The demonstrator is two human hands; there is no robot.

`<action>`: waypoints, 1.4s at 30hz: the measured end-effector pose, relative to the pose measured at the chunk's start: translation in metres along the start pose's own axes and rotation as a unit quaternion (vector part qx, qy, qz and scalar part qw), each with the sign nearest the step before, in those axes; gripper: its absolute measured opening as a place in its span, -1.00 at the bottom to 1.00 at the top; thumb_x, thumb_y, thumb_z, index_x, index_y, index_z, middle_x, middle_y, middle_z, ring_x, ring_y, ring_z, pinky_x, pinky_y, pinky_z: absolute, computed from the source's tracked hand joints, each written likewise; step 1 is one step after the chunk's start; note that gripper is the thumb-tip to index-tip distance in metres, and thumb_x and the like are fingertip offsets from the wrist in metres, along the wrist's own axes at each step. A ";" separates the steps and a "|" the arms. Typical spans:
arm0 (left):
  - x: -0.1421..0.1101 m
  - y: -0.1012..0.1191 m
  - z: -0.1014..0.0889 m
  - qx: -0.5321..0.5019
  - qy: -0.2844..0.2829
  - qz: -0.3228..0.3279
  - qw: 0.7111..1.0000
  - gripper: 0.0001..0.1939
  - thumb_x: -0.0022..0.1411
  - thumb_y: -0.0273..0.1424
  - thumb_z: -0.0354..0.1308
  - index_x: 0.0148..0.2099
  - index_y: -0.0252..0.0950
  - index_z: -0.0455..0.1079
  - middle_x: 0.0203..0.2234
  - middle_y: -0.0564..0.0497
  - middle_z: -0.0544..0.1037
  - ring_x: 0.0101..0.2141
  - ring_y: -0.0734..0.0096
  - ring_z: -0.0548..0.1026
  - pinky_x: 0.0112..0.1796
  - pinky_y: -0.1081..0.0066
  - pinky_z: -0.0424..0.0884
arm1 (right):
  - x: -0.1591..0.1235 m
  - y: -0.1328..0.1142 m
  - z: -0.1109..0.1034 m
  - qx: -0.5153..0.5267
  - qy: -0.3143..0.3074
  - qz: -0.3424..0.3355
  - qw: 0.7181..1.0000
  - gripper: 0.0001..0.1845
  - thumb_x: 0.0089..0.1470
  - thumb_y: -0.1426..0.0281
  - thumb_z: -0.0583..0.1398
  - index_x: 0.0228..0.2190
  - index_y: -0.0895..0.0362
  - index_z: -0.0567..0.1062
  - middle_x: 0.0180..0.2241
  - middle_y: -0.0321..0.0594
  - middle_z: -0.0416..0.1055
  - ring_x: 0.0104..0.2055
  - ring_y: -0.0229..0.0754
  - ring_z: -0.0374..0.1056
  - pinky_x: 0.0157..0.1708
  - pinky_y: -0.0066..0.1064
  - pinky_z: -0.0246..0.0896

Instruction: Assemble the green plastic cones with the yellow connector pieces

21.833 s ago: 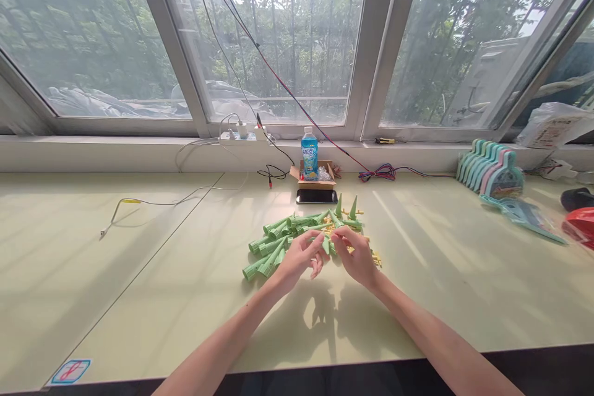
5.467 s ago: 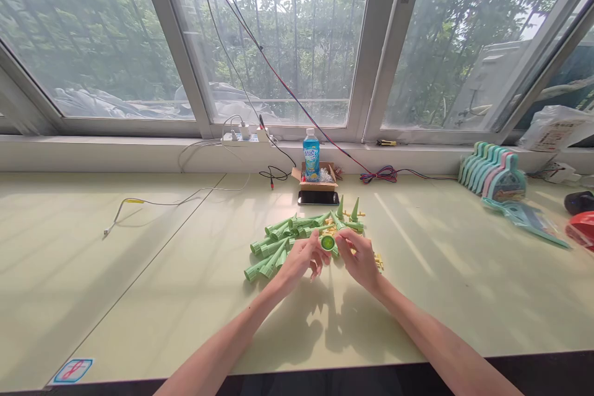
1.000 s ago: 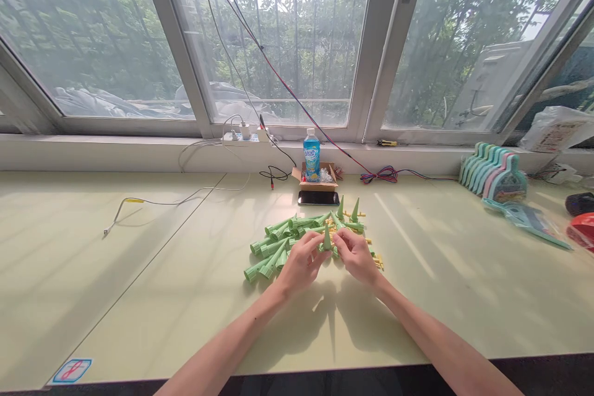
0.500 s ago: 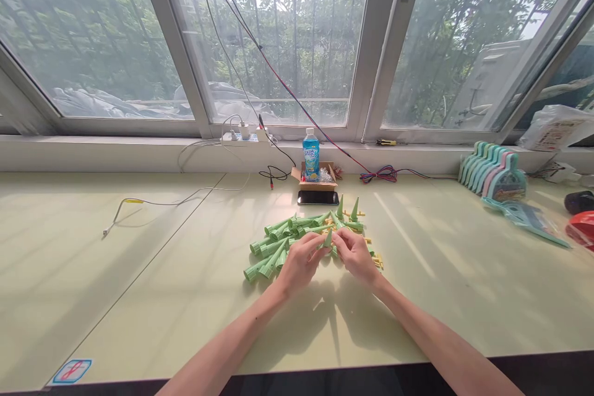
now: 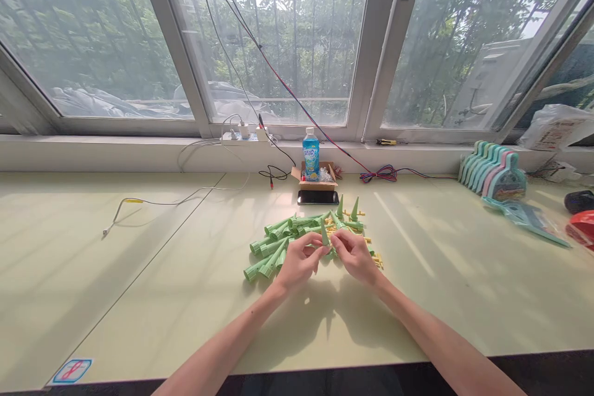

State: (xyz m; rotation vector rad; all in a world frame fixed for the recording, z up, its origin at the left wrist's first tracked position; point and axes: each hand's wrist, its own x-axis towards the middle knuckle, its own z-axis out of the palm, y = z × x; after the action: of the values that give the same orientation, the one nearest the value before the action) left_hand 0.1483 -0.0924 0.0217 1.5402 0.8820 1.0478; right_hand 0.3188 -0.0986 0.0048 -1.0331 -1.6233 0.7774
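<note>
My left hand pinches a small green plastic cone, its tip pointing up, between thumb and fingers. Close on its right, my right hand has its thumb and fingertips pressed together beside the cone's lower part; whatever they grip is too small to make out. Behind and left of the hands lie several longer green tapered tubes in a loose pile. Two green cones with yellow pegs at their bases stand upright behind my right hand. More yellow peg-like pieces show to its right, partly covered.
A phone lies behind the pile, before an open cardboard box with a blue bottle. A bundled cable rests by the sill. Pastel plastic pieces stand at right; a thin cable crosses the left side.
The green cone in my left hand has shifted slightly left and now leans a little left. My left fingers have changed their hold slightly; my right hand has barely moved.
</note>
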 end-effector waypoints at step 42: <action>-0.005 -0.009 0.000 0.275 0.016 0.160 0.948 -0.92 0.31 -0.40 0.11 -0.22 -0.23 0.43 -0.42 0.06 0.38 -0.54 0.53 0.26 -0.44 0.49 0.23 | 0.001 -0.005 0.003 0.119 -0.031 0.085 0.989 -0.58 0.22 0.09 0.13 -0.53 0.10 0.26 -0.63 -0.45 -0.02 -0.62 -0.36 -0.06 -0.64 -0.49 -0.11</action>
State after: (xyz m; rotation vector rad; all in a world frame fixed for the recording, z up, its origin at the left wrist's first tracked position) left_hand 0.1465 -0.0955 0.0117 2.1962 1.0249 1.1097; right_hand 0.3145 -0.0994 0.0087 -0.9901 -1.4643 1.0986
